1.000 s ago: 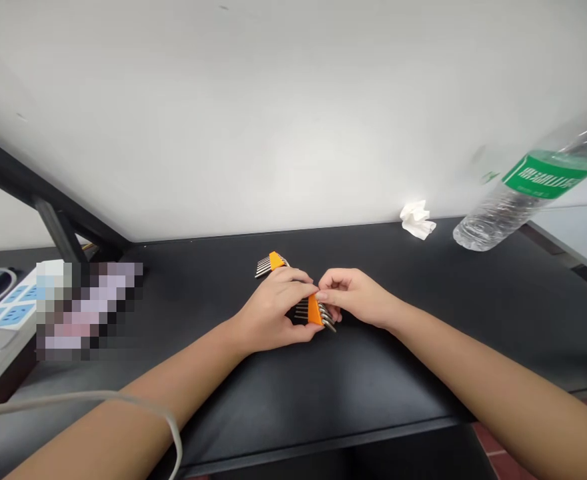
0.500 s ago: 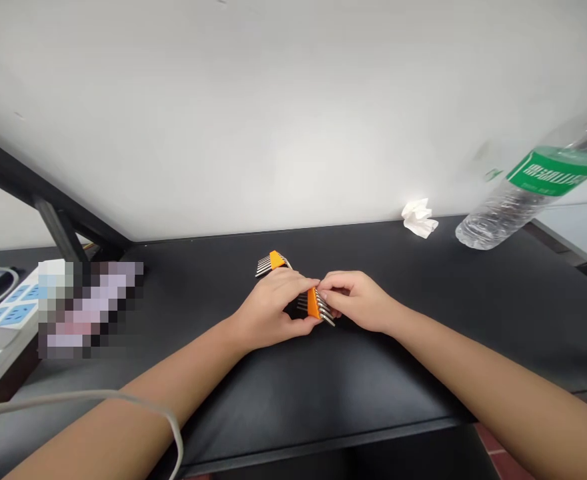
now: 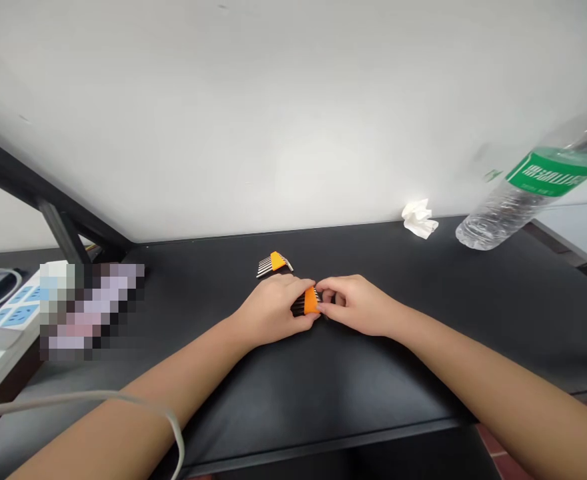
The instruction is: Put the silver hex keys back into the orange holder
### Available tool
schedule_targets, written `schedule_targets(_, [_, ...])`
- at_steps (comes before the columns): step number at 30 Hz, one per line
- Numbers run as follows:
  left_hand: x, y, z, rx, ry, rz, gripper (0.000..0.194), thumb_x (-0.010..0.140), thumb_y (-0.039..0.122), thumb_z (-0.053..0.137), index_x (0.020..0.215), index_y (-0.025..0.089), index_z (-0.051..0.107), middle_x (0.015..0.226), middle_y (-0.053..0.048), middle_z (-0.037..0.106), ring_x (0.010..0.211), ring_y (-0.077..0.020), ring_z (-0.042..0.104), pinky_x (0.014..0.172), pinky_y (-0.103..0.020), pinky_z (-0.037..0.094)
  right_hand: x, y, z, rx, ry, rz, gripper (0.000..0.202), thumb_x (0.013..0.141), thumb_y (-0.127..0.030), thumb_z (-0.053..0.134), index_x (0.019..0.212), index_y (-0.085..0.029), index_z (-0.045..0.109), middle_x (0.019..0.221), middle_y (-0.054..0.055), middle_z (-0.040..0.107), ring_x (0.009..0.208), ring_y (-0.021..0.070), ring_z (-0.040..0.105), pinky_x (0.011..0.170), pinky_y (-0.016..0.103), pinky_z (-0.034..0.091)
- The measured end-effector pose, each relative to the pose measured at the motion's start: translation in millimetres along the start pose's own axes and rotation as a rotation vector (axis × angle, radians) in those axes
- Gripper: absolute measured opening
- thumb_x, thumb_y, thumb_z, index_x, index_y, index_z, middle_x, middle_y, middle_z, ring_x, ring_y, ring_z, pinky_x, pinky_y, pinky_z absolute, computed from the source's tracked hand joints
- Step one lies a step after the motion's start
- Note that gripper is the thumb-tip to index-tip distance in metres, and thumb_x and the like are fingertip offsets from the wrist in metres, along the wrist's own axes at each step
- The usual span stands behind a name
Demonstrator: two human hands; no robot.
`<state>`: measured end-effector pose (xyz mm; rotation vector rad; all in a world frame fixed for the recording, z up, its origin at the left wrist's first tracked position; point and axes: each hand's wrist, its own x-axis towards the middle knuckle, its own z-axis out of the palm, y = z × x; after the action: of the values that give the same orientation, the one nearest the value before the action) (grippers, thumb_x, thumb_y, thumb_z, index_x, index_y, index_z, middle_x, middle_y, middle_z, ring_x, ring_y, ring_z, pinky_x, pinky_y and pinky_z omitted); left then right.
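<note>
My left hand [image 3: 281, 310] grips an orange holder with a row of metal hex keys, a hex key set [image 3: 311, 301], between its thumb and fingers. From the other side my right hand [image 3: 356, 305] meets it, thumb and index fingertip pinched at the right edge of the holder where the short bent ends of the keys are. The fingers partly hide those ends. Just beyond my left hand, a second hex key set [image 3: 277, 261] with an orange holder lies on the black table [image 3: 343, 387].
A crumpled white tissue [image 3: 419, 219] lies by the wall, and a clear bottle with a green label [image 3: 553, 171] stands to its right. At left are a power strip [image 3: 21, 313] and a blurred-out pinkish item [image 3: 93, 307]. A pale cable [image 3: 98, 395] crosses over my left forearm.
The held hex key set has turned so the orange holder faces up more, and the bent key ends are now mostly behind my right fingers. The second set stays put.
</note>
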<state>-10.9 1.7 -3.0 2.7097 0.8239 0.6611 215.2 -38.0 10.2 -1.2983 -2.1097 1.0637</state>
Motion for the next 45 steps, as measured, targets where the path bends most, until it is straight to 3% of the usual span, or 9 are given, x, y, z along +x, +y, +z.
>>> schedule_targets(8, [2, -2, -4.1, 0.032, -0.09, -0.078, 0.029, 0.082, 0.035, 0.074, 0.107, 0.021, 0.07, 0.096, -0.006, 0.068, 0.089, -0.0239, 0.065, 0.077, -0.037, 0.055, -3, 2, 5, -0.322, 0.084, -0.21, 0.031, 0.094, -0.029, 0.067, 0.123, -0.022, 0.065, 0.123, 0.009, 0.062, 0.096, 0.0191, 0.062, 0.084, 0.034, 0.052])
schedule_targets(12, [-1, -11, -12.8, -0.008, 0.027, -0.066, 0.029, 0.085, 0.027, 0.065, 0.113, 0.021, 0.067, 0.105, -0.007, 0.07, 0.098, -0.0238, 0.065, 0.089, -0.039, 0.054, 3, 8, 10, -0.471, 0.073, -0.316, 0.019, 0.099, -0.024, 0.061, 0.115, -0.024, 0.07, 0.122, 0.008, 0.067, 0.11, 0.0228, 0.059, 0.097, 0.039, 0.048])
schedule_targets(15, [0, -27, -16.8, 0.153, 0.185, -0.257, 0.027, 0.089, 0.026, 0.058, 0.114, 0.019, 0.067, 0.112, -0.009, 0.07, 0.104, -0.0262, 0.063, 0.096, -0.043, 0.051, 8, 15, 5, -0.572, 0.114, -0.257, 0.019, 0.103, -0.026, 0.054, 0.111, -0.022, 0.071, 0.117, 0.008, 0.07, 0.106, 0.0227, 0.06, 0.094, 0.039, 0.048])
schedule_targets(20, [2, -49, -15.1, 0.379, -0.006, -0.601, 0.061, 0.089, 0.05, 0.057, 0.14, 0.018, 0.056, 0.136, -0.017, 0.059, 0.121, -0.0394, 0.054, 0.097, -0.056, 0.048, 11, 33, -21, -0.69, 0.213, -0.05, 0.021, 0.102, -0.021, 0.053, 0.115, -0.023, 0.069, 0.125, 0.009, 0.068, 0.111, 0.0252, 0.062, 0.093, 0.041, 0.049])
schedule_targets(24, [5, -48, -15.3, 0.295, -0.081, -0.678, 0.049, 0.088, 0.052, 0.057, 0.128, 0.024, 0.065, 0.13, -0.013, 0.062, 0.121, -0.0364, 0.054, 0.097, -0.053, 0.047, 12, 47, -35, -0.71, 0.282, 0.045, 0.031, 0.098, -0.024, 0.055, 0.128, -0.023, 0.064, 0.141, 0.01, 0.061, 0.124, 0.0289, 0.058, 0.1, 0.046, 0.048])
schedule_targets(32, [4, -39, -17.0, -0.077, 0.006, -0.688, 0.04, 0.076, 0.042, 0.073, 0.11, 0.024, 0.06, 0.108, -0.004, 0.071, 0.103, -0.0267, 0.067, 0.09, -0.041, 0.054, 13, 50, -30, -0.777, 0.328, 0.001, 0.032, 0.096, -0.028, 0.06, 0.127, -0.021, 0.065, 0.145, 0.013, 0.057, 0.142, 0.0373, 0.041, 0.112, 0.059, 0.037])
schedule_targets(36, [0, -27, -12.0, -0.231, 0.019, -0.558, 0.041, 0.078, 0.038, 0.072, 0.114, 0.026, 0.056, 0.099, 0.001, 0.073, 0.088, -0.0192, 0.071, 0.081, -0.032, 0.056, 10, 29, -10, -0.506, 0.328, -0.176, 0.034, 0.097, -0.027, 0.06, 0.13, -0.021, 0.059, 0.14, 0.012, 0.059, 0.129, 0.0289, 0.055, 0.107, 0.047, 0.046])
schedule_targets(38, [-1, -19, -9.9, -0.232, 0.016, -0.504, 0.042, 0.077, 0.039, 0.074, 0.113, 0.026, 0.056, 0.094, 0.002, 0.072, 0.081, -0.0179, 0.07, 0.076, -0.031, 0.055, 9, 17, 4, -0.264, 0.253, -0.192, 0.037, 0.096, -0.027, 0.061, 0.132, -0.023, 0.055, 0.131, 0.01, 0.062, 0.104, 0.0208, 0.065, 0.088, 0.036, 0.054])
schedule_targets(45, [1, -4, -10.3, -0.239, -0.058, -0.468, 0.039, 0.077, 0.039, 0.075, 0.108, 0.026, 0.056, 0.083, 0.005, 0.069, 0.071, -0.0153, 0.065, 0.067, -0.028, 0.051, 11, 6, 28, -0.007, 0.181, -0.137, 0.023, 0.089, -0.013, 0.055, 0.109, -0.023, 0.052, 0.089, -0.002, 0.063, 0.073, 0.0133, 0.059, 0.066, 0.027, 0.045])
